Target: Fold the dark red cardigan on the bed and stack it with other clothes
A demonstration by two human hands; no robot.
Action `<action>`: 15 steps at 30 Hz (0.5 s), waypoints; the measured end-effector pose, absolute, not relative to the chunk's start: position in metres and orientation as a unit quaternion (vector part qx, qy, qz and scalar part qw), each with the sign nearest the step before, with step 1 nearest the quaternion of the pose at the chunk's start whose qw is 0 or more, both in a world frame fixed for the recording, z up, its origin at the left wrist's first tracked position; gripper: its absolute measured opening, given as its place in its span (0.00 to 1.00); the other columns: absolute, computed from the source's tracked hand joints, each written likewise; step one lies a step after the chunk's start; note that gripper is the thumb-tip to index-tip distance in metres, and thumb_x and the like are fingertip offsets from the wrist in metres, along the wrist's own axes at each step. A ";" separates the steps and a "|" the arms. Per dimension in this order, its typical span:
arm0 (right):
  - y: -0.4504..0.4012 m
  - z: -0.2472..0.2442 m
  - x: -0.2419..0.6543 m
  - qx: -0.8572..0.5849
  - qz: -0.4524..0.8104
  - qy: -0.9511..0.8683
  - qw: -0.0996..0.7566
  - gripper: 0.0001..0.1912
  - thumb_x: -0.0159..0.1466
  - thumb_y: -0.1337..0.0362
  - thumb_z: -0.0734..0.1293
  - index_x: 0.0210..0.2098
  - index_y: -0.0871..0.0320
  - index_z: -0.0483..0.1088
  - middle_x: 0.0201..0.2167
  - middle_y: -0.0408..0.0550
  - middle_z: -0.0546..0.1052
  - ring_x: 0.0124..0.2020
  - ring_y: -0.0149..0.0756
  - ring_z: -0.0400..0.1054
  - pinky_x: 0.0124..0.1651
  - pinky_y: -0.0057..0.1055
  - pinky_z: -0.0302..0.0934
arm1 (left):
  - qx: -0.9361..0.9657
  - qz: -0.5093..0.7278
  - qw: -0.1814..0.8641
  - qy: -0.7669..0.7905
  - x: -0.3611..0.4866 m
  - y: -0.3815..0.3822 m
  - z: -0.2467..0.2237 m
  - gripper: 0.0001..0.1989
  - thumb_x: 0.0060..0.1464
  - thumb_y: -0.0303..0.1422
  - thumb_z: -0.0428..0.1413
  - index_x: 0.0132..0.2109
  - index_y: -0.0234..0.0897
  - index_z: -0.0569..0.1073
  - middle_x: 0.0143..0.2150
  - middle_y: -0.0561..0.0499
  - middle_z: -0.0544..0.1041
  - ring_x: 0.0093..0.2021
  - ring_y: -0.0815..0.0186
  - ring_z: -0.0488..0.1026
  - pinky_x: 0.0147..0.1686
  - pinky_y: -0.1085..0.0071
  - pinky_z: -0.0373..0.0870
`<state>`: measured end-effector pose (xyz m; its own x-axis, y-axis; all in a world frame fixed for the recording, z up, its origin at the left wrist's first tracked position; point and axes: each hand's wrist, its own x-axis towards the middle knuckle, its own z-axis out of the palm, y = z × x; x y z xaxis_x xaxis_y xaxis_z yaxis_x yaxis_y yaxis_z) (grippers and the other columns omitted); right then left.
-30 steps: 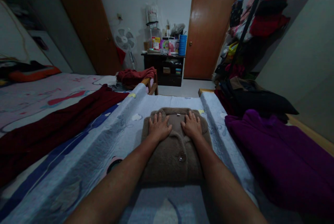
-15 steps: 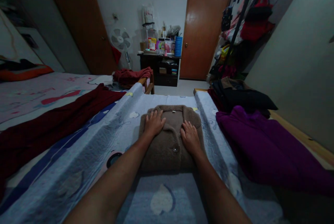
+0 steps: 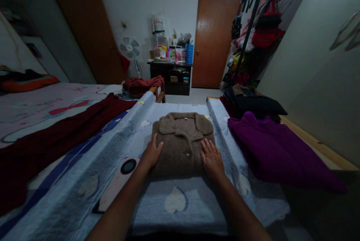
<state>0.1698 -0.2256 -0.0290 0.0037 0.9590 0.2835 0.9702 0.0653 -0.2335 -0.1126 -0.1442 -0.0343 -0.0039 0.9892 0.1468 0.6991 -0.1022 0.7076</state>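
A brown fuzzy garment (image 3: pixel 176 158) with a collar and a round button lies folded on the pale blue sheet (image 3: pixel 157 214) of the bed. At its left edge rests my left hand (image 3: pixel 152 151), thumb apart from the fingers. My right hand (image 3: pixel 212 158) lies spread on the garment's right side, fingers pointing toward the collar. Neither hand grips anything. Left of my left forearm is a pink phone-like object (image 3: pixel 118 184) with a round black part, partly covered by the forearm.
Folded purple clothing (image 3: pixel 281 151) lies to the right, with dark clothes (image 3: pixel 253 102) behind it. Dark red cloth (image 3: pixel 70 132) stretches across the left side. A fan (image 3: pixel 130 48) and a black cabinet (image 3: pixel 170 80) stand by the far wall.
My left hand has moved from the collar area down to the garment's left edge. My right hand has slid slightly down and outward. More of the collar and the pink object shows.
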 end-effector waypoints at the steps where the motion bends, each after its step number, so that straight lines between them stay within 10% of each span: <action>1: -0.228 -0.030 0.170 -0.686 -0.016 -0.703 0.189 0.26 0.70 0.60 0.52 0.66 0.57 0.57 0.68 0.48 0.55 0.69 0.42 0.45 0.67 0.44 0.44 | 0.666 0.326 0.238 0.627 -0.112 -0.153 -0.035 0.33 0.61 0.43 0.45 0.68 0.30 0.50 0.66 0.34 0.60 0.67 0.55 0.56 0.64 0.56 0.55; 15: -0.238 -0.045 0.178 -0.691 0.083 -0.655 0.292 0.28 0.68 0.59 0.55 0.64 0.64 0.58 0.69 0.56 0.51 0.71 0.43 0.38 0.69 0.44 0.39 | 0.562 0.354 0.330 0.671 -0.113 -0.191 -0.020 0.35 0.60 0.46 0.49 0.67 0.33 0.49 0.66 0.34 0.61 0.65 0.54 0.60 0.61 0.58 0.58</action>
